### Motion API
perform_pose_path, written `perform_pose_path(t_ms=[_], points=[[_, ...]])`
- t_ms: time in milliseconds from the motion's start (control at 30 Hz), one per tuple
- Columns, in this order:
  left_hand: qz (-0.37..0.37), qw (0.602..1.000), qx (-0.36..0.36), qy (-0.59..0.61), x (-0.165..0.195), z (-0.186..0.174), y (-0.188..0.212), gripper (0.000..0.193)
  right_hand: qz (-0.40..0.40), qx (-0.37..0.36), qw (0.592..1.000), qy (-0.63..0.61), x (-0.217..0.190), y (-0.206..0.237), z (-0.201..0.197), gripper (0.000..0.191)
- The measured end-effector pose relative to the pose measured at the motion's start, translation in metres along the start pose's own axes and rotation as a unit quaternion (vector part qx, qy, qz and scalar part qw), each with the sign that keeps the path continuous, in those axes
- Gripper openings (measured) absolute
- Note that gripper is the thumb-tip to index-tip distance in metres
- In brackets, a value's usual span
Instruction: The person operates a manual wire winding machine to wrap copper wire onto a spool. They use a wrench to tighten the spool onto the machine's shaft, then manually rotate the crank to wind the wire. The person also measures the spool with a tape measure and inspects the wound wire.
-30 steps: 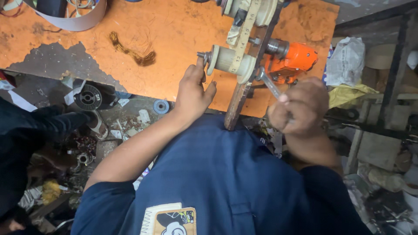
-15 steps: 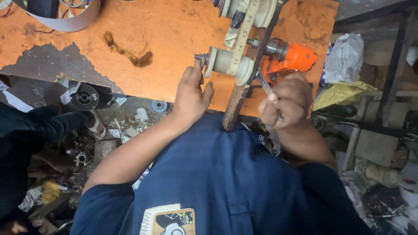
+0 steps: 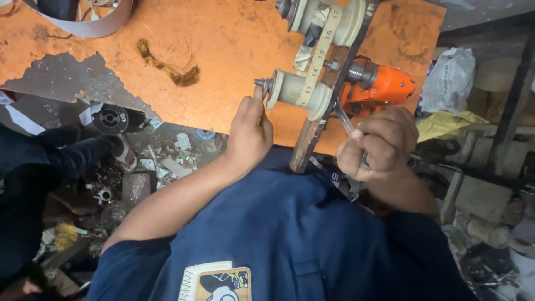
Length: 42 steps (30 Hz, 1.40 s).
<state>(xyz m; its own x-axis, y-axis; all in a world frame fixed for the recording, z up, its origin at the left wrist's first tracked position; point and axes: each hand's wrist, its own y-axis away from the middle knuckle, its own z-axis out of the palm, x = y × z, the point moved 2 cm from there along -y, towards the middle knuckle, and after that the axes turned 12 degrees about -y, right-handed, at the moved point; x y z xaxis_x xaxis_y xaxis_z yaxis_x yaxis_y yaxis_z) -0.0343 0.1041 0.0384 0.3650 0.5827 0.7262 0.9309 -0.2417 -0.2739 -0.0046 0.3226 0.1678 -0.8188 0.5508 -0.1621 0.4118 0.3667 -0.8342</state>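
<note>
Tightening or loosening at the spool (image 3: 298, 89), by the look of it: best to brace the spool end firmly while the wrench (image 3: 343, 118) turns, keeping it square on the nut so it doesn't slip. Right hand (image 3: 379, 144), nearest, fist closed around the wrench handle, shaft pointing to 11 o'clock. Left hand (image 3: 249, 134) curled, fingertips gripping the bolt (image 3: 261, 83) at the spool's left end. Spool sits on a wood bar (image 3: 329, 95) over the orange table (image 3: 167, 33); orange drill (image 3: 379, 83) at the spool's 3 o'clock.
</note>
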Motion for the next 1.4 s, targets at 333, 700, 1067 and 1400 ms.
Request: perform_pose_path(t_ms=[333, 700, 1067, 1400], points=[[0.02, 1.0, 0.007, -0.006, -0.006, -0.001, 0.0, 0.065, 0.133, 0.052, 0.986, -0.092, 0.026, 0.007, 0.013, 0.017], [-0.092, 0.977, -0.16, 0.105, 0.004, -0.078, -0.02, 0.068, 0.375, 0.116, 0.884, -0.255, -0.02, 0.04, -0.039, 0.007], [-0.113, 0.976, -0.171, 0.069, 0.007, -0.05, -0.116, 0.06, 0.377, 0.142, 0.872, -0.278, -0.005, 0.039, -0.03, 0.007], [-0.207, 0.947, -0.195, 0.148, 0.021, -0.052, -0.134, 0.053, 0.365, 0.101, 0.899, -0.218, -0.002, 0.036, -0.027, 0.003]])
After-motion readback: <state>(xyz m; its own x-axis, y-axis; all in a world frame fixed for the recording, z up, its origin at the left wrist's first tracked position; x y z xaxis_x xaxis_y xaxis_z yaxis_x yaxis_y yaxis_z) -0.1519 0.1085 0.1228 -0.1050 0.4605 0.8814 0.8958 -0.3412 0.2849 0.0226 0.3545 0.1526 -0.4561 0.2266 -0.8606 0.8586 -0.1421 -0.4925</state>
